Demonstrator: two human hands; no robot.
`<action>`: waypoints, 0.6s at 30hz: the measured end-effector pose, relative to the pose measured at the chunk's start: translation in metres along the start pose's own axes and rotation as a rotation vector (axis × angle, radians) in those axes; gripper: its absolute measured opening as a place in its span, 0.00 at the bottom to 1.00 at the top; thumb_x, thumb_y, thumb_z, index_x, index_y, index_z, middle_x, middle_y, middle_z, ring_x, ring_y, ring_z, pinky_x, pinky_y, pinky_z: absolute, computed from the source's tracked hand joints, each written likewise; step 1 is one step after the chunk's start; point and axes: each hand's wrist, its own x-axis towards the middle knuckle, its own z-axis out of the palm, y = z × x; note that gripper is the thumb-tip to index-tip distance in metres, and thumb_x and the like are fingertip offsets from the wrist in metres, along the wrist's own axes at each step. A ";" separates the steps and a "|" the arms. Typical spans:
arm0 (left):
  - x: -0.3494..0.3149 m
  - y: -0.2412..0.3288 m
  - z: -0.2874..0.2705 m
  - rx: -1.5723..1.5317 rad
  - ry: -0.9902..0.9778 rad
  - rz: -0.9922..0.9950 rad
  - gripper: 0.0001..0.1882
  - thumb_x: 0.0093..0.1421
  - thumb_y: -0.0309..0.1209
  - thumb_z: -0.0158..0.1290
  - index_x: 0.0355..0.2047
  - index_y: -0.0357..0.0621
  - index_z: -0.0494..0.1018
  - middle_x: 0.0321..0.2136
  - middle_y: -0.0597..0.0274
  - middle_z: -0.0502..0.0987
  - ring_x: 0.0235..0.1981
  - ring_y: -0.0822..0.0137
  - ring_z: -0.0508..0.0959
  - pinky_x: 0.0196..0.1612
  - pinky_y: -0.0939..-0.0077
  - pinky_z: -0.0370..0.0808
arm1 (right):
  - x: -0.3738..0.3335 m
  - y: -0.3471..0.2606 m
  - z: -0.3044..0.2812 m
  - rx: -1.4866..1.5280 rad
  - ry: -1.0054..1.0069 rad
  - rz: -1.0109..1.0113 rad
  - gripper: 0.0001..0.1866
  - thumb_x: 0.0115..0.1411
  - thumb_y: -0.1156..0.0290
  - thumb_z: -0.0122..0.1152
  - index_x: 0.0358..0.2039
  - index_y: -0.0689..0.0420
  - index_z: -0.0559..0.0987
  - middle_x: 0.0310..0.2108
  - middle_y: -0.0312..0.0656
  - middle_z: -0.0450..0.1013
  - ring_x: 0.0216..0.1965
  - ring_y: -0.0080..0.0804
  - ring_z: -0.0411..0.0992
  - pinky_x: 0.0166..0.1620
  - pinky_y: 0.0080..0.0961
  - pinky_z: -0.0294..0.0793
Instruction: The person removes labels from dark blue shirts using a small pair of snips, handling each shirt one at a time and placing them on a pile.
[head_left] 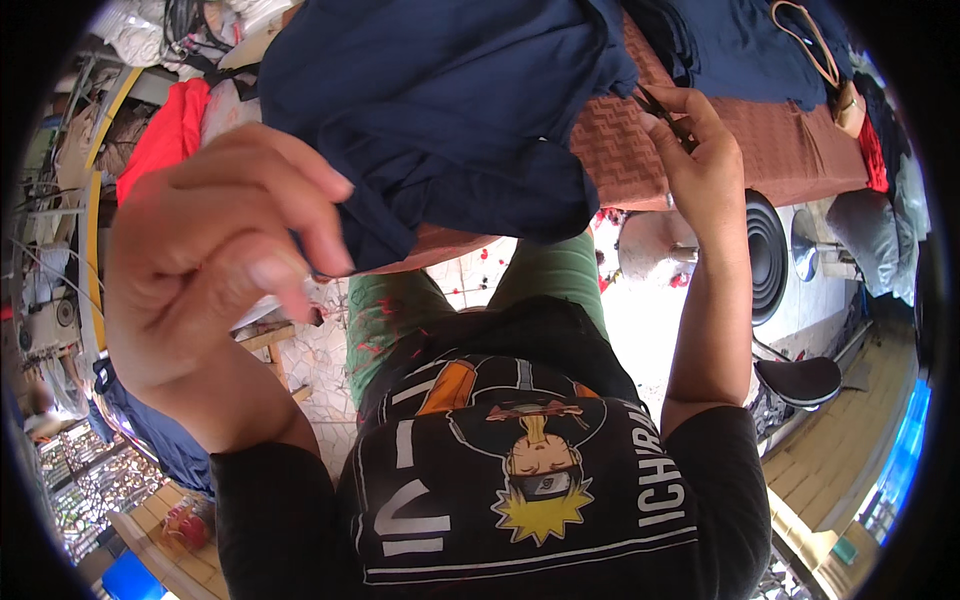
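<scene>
A large navy blue cloth [440,110] lies in folds over the table in front of me, its near edge hanging down above my lap. My left hand [225,240] is raised close to the camera, left of the cloth. Its fingers are curled but apart, and I see nothing between them. At the cloth's right edge, my right hand [700,150] grips small dark thread snips [668,118], with the blades pointing up and left toward the fabric. Part of the snips is hidden by my fingers.
The table has a brown textured cover [620,160]. More navy cloth [740,50] is piled at the far right, with a tan cord loop [812,45] on it. Red cloth [170,135] sits at the left. A black round seat [765,260] stands beyond my right forearm.
</scene>
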 end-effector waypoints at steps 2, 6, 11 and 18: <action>-0.012 0.005 -0.003 0.063 0.124 -0.044 0.18 0.62 0.39 0.51 0.20 0.41 0.72 0.23 0.59 0.76 0.38 0.58 0.74 0.46 0.59 0.66 | 0.000 -0.005 0.008 0.033 0.006 -0.030 0.13 0.56 0.74 0.65 0.42 0.58 0.78 0.29 0.38 0.75 0.28 0.22 0.71 0.34 0.21 0.70; -0.033 0.006 0.011 0.032 0.374 -0.105 0.10 0.61 0.33 0.53 0.26 0.39 0.72 0.24 0.58 0.75 0.39 0.58 0.75 0.53 0.57 0.63 | -0.004 -0.015 0.029 0.129 -0.114 -0.003 0.13 0.56 0.74 0.65 0.42 0.59 0.78 0.30 0.38 0.76 0.28 0.23 0.72 0.34 0.20 0.71; -0.042 -0.013 0.018 0.132 0.429 -0.080 0.20 0.60 0.29 0.52 0.52 0.37 0.69 0.46 0.48 0.76 0.54 0.54 0.72 0.62 0.59 0.57 | -0.009 -0.014 0.066 0.104 -0.136 -0.123 0.16 0.52 0.70 0.69 0.42 0.58 0.78 0.33 0.41 0.76 0.33 0.30 0.75 0.39 0.25 0.74; -0.024 -0.134 0.093 0.485 0.904 -0.703 0.29 0.52 0.37 0.61 0.55 0.47 0.69 0.48 0.54 0.76 0.53 0.56 0.73 0.52 0.66 0.70 | -0.012 0.000 0.100 -0.175 -0.266 -0.109 0.16 0.49 0.63 0.70 0.36 0.57 0.80 0.34 0.47 0.77 0.37 0.45 0.76 0.40 0.32 0.75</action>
